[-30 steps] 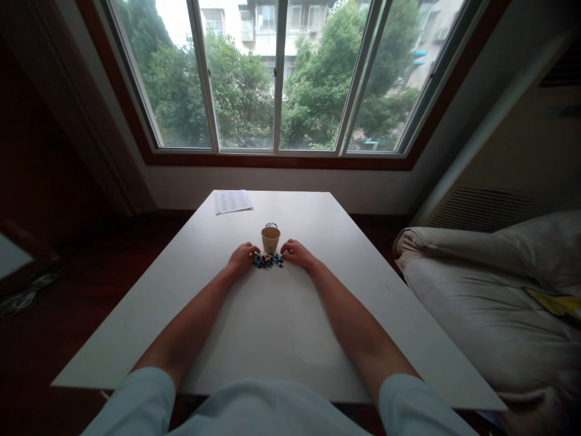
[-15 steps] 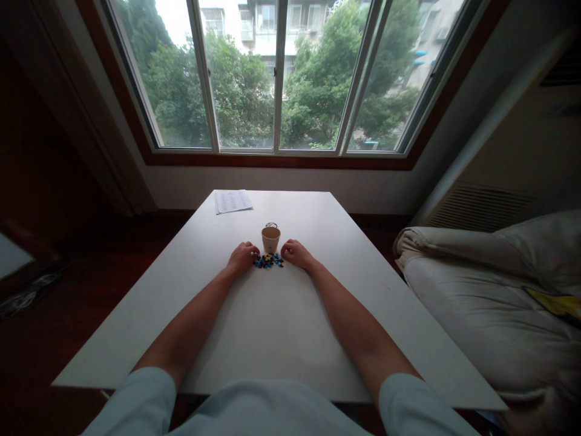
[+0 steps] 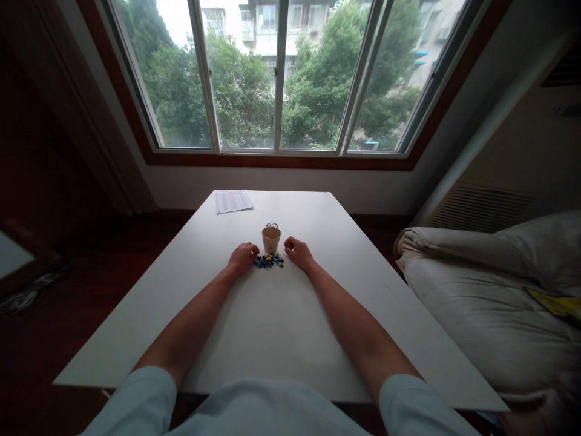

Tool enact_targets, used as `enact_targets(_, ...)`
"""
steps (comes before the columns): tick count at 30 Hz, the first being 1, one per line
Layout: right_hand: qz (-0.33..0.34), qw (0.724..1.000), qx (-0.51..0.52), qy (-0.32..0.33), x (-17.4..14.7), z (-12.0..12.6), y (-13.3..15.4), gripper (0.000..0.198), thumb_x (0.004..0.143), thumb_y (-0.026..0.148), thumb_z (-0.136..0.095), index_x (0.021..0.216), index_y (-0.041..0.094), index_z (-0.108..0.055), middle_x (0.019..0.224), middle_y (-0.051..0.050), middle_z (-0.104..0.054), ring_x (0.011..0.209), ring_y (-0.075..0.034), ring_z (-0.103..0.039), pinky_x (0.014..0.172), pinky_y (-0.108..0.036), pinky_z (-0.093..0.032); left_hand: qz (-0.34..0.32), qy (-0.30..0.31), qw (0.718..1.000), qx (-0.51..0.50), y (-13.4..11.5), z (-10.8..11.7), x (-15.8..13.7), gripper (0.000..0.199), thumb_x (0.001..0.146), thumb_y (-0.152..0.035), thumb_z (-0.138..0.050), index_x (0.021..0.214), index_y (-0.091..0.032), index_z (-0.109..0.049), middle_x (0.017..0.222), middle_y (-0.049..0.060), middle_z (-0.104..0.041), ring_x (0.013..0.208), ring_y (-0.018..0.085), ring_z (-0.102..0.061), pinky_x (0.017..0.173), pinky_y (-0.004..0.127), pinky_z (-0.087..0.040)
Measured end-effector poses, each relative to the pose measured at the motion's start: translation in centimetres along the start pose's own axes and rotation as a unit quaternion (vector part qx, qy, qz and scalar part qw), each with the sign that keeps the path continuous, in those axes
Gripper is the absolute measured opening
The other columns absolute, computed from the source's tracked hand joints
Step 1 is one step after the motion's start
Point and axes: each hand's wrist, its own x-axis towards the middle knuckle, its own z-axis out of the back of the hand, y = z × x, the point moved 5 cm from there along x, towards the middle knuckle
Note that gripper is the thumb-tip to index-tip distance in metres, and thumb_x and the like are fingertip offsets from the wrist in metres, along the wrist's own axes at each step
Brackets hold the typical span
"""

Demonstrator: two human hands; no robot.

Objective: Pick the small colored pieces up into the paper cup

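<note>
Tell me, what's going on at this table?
A person has both bare hands around a small heap of tiny blue, dark and yellow pieces on a white, smooth-topped table. The left hand is at the heap's left edge; the right hand is near its right side, fingers curled. Whether either holds a piece is too small to tell. A tan, round, tapered cup stands upright just behind the heap.

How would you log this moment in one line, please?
left hand: at left edge of pieces | right hand: right of pieces | cup: upright behind pieces | papers: far left on table
</note>
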Motion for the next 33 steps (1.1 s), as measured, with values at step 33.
enact_targets(33, 0.061, 0.998, 0.011, -0.024, 0.3, -0.6, -0.5, 0.023, 0.082, 0.008, -0.052, 0.084, 0.022, -0.071, 0.087, -0.001, -0.069, 0.078, -0.015, -0.058, 0.075, -0.026, -0.045, 0.048, -0.136, 0.954, -0.262, -1.3, 1.5, 0.0, 0.021, 0.09, -0.038, -0.059, 0.096, -0.019, -0.067, 0.08, 0.002, -0.071, 0.07, 0.015, -0.064, 0.061, 0.025, -0.048)
